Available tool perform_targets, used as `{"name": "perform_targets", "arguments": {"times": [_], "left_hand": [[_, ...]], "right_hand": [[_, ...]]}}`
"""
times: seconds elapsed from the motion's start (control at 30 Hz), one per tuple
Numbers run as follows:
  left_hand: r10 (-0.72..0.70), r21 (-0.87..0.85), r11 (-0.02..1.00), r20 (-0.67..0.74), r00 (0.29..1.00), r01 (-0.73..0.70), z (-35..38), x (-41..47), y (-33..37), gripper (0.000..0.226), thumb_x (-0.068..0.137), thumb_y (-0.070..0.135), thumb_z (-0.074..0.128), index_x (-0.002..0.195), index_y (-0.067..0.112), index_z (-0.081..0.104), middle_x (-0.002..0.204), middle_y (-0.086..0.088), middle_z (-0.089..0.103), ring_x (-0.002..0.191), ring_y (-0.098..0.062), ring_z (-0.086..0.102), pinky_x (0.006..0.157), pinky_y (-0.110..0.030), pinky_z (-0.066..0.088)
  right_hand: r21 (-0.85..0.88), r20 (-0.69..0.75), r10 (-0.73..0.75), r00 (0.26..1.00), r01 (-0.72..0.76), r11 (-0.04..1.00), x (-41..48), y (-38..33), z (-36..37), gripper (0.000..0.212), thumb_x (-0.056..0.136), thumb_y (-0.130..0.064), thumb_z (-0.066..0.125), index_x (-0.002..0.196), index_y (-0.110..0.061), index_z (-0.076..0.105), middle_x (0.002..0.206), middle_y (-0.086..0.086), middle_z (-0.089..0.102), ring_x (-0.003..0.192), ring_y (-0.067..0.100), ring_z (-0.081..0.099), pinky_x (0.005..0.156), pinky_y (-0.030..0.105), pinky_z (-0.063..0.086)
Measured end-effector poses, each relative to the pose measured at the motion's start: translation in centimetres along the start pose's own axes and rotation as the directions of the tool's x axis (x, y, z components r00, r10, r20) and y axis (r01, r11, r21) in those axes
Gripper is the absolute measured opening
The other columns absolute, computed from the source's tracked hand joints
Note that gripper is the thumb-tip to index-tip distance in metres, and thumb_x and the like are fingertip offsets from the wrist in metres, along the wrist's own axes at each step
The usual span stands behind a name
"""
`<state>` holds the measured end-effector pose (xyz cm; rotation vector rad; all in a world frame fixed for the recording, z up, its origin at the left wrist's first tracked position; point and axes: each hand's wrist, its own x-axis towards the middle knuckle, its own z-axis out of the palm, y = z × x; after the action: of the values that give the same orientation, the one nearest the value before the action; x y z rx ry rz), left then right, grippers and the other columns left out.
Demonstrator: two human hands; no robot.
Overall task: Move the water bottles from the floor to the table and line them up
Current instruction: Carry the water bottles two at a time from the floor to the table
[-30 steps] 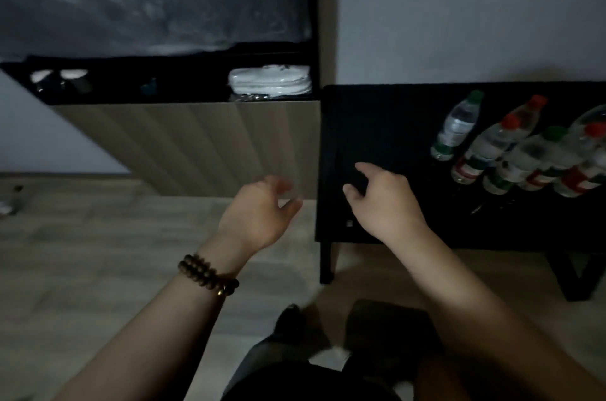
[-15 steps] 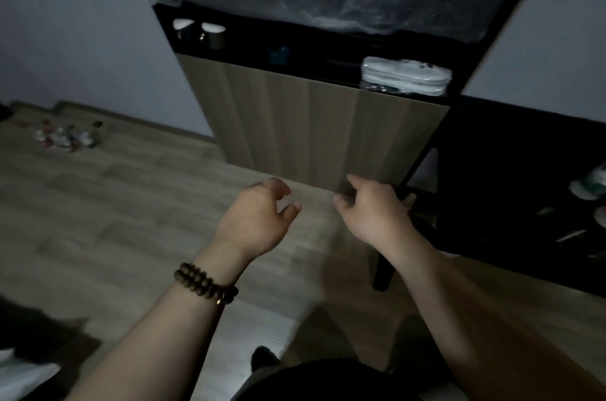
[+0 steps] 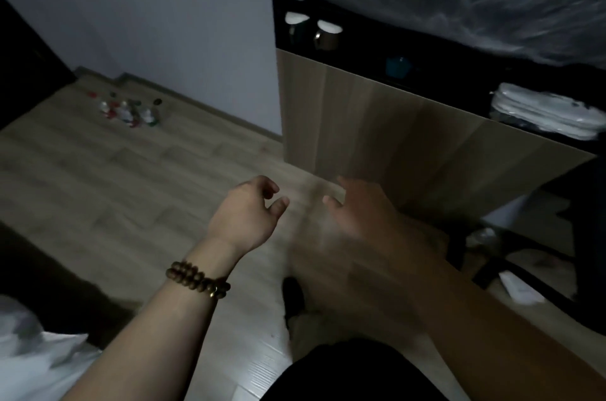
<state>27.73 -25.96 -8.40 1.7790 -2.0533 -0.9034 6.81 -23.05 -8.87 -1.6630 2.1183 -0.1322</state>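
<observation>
Wood floor (image 3: 137, 177), bottles (image 3: 131, 112) clustered by far wall; left hand (image 3: 244, 217), right hand (image 3: 360, 213) empty, relaxed. Step close, grip mid-body.

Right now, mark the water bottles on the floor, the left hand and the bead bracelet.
water bottles (image 3: 124, 111), head view, on a middle bottle of the floor cluster.
left hand (image 3: 244, 220), head view, on the back of the hand.
bead bracelet (image 3: 198, 279), head view, on the beads across the wrist.
</observation>
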Motion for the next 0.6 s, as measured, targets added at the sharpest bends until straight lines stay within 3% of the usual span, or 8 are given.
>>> {"name": "perform_targets", "arguments": {"times": [0.23,0.43,0.53,0.6], "left_hand": [[-0.058,0.023,0.998,-0.019,0.998,0.059,-9.2,10.8,-10.2,0.030,0.094,0.047,0.065,0.116,0.027,0.064,0.113,0.011,0.067,0.093,-0.010,0.066,0.077,-0.024,0.046],[-0.203,-0.010,0.979,-0.059,0.977,0.203,-20.2,17.6,-19.6,0.027,0.094,0.041,0.069,0.114,0.023,0.067,0.112,0.006,0.070,0.091,-0.012,0.069,0.079,-0.026,0.051],[-0.237,-0.051,0.971,-0.105,0.966,0.233,-25.7,21.0,-23.8,0.025,0.094,0.042,0.068,0.113,0.025,0.067,0.111,0.008,0.070,0.090,-0.010,0.069,0.078,-0.027,0.053],[-0.271,-0.099,0.961,-0.137,0.953,0.259,-29.1,23.3,-27.2,0.021,0.094,0.044,0.067,0.108,0.029,0.067,0.107,0.013,0.069,0.086,-0.001,0.067,0.070,-0.021,0.051]], "right_hand": [[0.153,0.003,-0.052,0.999,0.050,0.987,13.3,-13.3,4.6,0.046,0.097,-0.042,0.057,0.129,-0.010,0.061,0.132,0.014,0.065,0.123,0.034,0.059,0.099,0.040,0.047],[0.195,0.091,-0.133,0.987,0.113,0.974,23.7,-27.5,5.9,0.060,0.096,-0.043,0.062,0.145,-0.008,0.056,0.131,0.013,0.069,0.126,0.028,0.061,0.101,0.027,0.046],[0.196,0.125,-0.209,0.970,0.183,0.963,27.7,-35.2,6.5,0.060,0.096,-0.041,0.063,0.144,-0.005,0.055,0.133,0.014,0.067,0.128,0.030,0.060,0.104,0.030,0.046],[0.178,0.153,-0.245,0.957,0.218,0.960,30.4,-40.4,7.2,0.059,0.097,-0.042,0.062,0.142,-0.005,0.057,0.133,0.014,0.067,0.127,0.032,0.060,0.103,0.033,0.048]]}}
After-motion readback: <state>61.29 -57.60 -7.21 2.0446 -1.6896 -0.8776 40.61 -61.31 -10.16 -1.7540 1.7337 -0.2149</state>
